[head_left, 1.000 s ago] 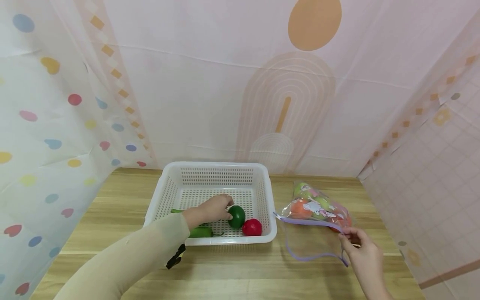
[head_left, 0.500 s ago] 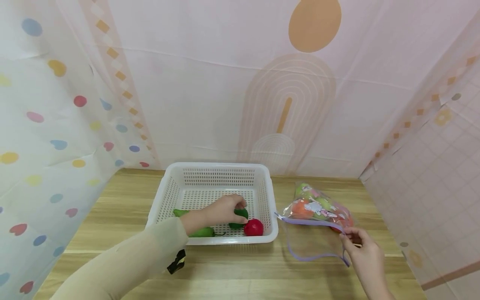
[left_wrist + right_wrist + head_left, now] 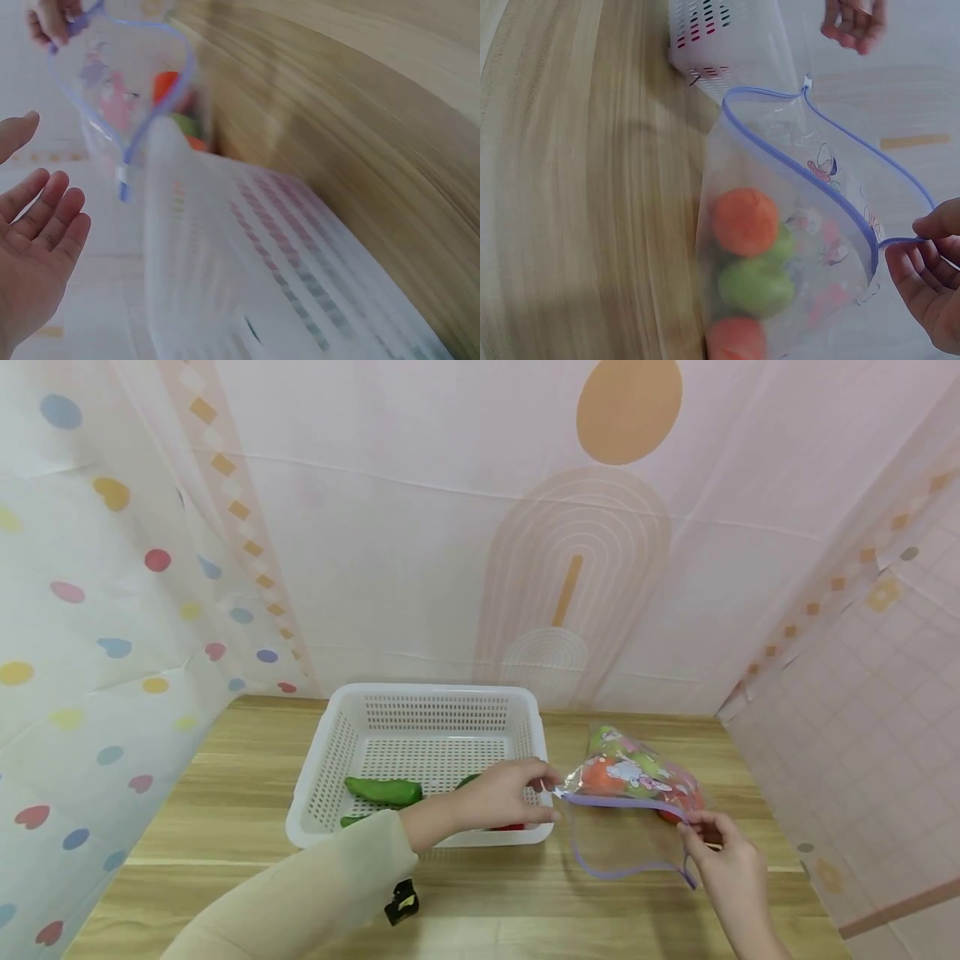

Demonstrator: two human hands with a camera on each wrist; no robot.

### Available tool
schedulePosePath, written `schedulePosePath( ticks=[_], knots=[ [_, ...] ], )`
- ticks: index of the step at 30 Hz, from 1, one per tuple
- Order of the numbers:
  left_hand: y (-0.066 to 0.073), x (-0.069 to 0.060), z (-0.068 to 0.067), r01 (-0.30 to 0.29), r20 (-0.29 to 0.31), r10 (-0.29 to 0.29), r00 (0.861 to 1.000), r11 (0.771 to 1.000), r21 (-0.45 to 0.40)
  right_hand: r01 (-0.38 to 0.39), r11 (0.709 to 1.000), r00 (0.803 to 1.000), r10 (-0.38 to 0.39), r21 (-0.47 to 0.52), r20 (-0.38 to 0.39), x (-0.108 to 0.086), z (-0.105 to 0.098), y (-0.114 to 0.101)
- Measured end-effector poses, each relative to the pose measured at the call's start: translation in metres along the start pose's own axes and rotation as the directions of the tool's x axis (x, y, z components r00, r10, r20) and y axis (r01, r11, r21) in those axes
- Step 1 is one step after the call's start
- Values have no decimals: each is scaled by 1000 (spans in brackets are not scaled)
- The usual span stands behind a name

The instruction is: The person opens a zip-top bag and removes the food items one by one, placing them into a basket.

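My left hand (image 3: 498,793) hovers over the right side of a white plastic basket (image 3: 435,688), close to the slider end of a zip bag. Its fingers are spread and hold nothing, as the left wrist view shows. With thumb and fingers, my right hand (image 3: 727,864) pinches the purple-edged mouth of the clear printed zip bag (image 3: 817,180), which gapes. Inside it lie an orange-red round fruit (image 3: 744,221), a green one (image 3: 755,288) and others. A green pepper (image 3: 385,791) lies in the basket; a dark green round item (image 3: 467,780) and a red one (image 3: 510,827) are mostly hidden.
Another green vegetable (image 3: 351,820) shows partly behind my left sleeve. Basket and bag stand side by side on a wooden table (image 3: 480,910). Patterned cloth (image 3: 390,568) hangs behind and at both sides. A black strap piece (image 3: 402,902) shows under my left forearm.
My left hand has moved right, from the dark green round item in the basket to the basket's right rim near the bag. The right hand keeps its pinch on the bag.
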State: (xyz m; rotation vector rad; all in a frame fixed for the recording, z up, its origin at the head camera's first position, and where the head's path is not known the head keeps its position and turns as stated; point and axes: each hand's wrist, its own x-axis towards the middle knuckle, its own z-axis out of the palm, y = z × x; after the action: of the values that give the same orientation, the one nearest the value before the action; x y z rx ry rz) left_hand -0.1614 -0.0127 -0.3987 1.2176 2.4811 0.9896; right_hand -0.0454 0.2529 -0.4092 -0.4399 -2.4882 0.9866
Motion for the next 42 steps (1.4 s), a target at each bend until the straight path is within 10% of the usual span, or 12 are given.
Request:
schedulePosePath(
  ticks=[7,19,35,42],
  knots=[
    [20,9,10,-49,8,49,999,998,-30,-14,1000,1000,15,-9,26,1,-1,-3],
    [40,30,50,-198,110,181,977,966,165,-25,1000,999,25,10,22,3,0,-12],
    [41,49,87,-6,69,-5,998,988,155,-11,999,1000,10,30,29,4,-2,-18],
    [40,57,99,-13,14,9,1000,943,334,-16,999,999,14,39,38,1,-4,-17]
  ],
)
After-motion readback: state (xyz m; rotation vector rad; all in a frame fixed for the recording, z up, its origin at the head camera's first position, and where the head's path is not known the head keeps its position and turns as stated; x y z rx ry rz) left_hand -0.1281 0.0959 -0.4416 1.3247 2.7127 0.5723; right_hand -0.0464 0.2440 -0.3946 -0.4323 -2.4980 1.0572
